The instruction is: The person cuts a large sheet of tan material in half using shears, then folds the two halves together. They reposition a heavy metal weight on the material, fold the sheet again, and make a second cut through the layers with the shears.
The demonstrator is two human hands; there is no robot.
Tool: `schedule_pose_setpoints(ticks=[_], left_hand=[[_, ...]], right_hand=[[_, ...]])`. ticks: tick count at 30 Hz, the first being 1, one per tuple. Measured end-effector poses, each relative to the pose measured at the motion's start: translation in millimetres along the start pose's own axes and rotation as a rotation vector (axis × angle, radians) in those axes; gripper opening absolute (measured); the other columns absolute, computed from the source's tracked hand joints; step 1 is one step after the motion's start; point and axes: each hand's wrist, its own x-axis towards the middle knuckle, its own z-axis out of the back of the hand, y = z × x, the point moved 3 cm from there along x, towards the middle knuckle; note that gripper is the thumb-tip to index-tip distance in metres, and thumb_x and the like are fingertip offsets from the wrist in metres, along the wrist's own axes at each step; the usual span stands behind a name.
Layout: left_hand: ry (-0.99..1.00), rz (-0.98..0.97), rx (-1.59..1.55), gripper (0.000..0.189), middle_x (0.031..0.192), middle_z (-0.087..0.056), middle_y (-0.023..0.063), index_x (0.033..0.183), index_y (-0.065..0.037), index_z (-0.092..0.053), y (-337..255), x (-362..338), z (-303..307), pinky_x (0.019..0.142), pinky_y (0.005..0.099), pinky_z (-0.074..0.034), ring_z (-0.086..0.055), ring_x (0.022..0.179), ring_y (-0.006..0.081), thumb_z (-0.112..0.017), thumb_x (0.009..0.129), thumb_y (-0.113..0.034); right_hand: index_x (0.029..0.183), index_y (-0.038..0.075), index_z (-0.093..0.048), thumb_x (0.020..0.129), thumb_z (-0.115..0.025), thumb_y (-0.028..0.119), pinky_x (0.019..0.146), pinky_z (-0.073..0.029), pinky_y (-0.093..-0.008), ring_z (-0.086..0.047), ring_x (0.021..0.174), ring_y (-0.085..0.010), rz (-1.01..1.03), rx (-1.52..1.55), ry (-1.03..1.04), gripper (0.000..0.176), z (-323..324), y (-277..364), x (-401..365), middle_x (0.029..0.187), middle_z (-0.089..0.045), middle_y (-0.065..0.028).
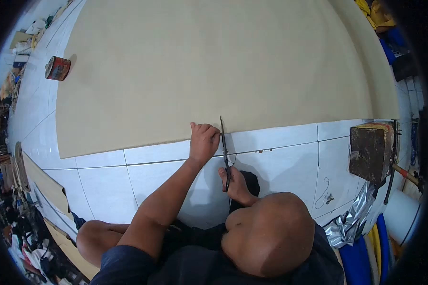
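Note:
A large beige sheet lies over the white tiled floor, its near edge running across the middle of the view. My left hand is at that edge, fingers curled and closed on the sheet, just left of the scissors blades. The dark scissors point away from me, tip over the sheet. Around their handles, below the edge, my right hand is closed; my bent knee partly hides its forearm.
A red tin stands at the sheet's left edge. At the right are a dark, worn block, crumpled silver foil and a white cylinder. Small debris lies on the tiles. Clutter lines the far left.

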Motion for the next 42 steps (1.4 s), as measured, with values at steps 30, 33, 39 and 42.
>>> schedule_pose_setpoints(ticks=[30,33,39,42], left_hand=[[0.07,0.011,-0.062,0.017,0.095,-0.064,0.0055,0.092,-0.01,-0.07,10.5,-6.2,2.1,0.111,0.0605,-0.023,-0.056,0.098,0.0267,-0.068,0.076,-0.007],[0.128,-0.061,0.021,0.027,0.109,-0.06,0.0095,0.105,-0.009,-0.066,0.0,-7.4,15.3,0.109,0.0589,-0.026,-0.054,0.104,0.0283,-0.065,0.079,-0.01],[0.329,-0.141,0.372,0.043,0.121,-0.053,0.0146,0.123,-0.001,-0.054,-6.2,-30.4,5.4,0.108,0.0518,-0.032,-0.05,0.114,0.0312,-0.058,0.083,-0.017],[0.346,-0.145,0.387,0.046,0.127,-0.05,0.0173,0.124,0.002,-0.051,-13.0,-33.1,12.5,0.108,0.0501,-0.032,-0.047,0.118,0.0341,-0.056,0.082,-0.016]], right_hand=[[0.073,0.003,-0.05,0.093,-0.056,0.053,0.042,-0.041,-0.0287,-0.049,0.041,-0.0127,0.237,-0.013,-0.175,0.054,12.1,45.9,78.0,0.052,-0.047,-0.0013],[0.072,0.004,-0.051,0.093,-0.056,0.052,0.041,-0.041,-0.0278,-0.049,0.041,-0.0121,0.135,0.108,-0.095,0.053,18.6,68.8,62.1,0.052,-0.048,-0.0015],[0.07,0.006,-0.051,0.093,-0.053,0.056,0.042,-0.041,-0.0278,-0.05,0.043,-0.0117,0.121,0.134,-0.083,0.055,13.7,73.1,71.8,0.052,-0.048,-0.0014],[0.069,0.005,-0.051,0.093,-0.05,0.059,0.043,-0.041,-0.0282,-0.05,0.045,-0.0118,0.125,0.143,-0.037,0.059,15.8,93.3,80.9,0.052,-0.047,-0.0013]])
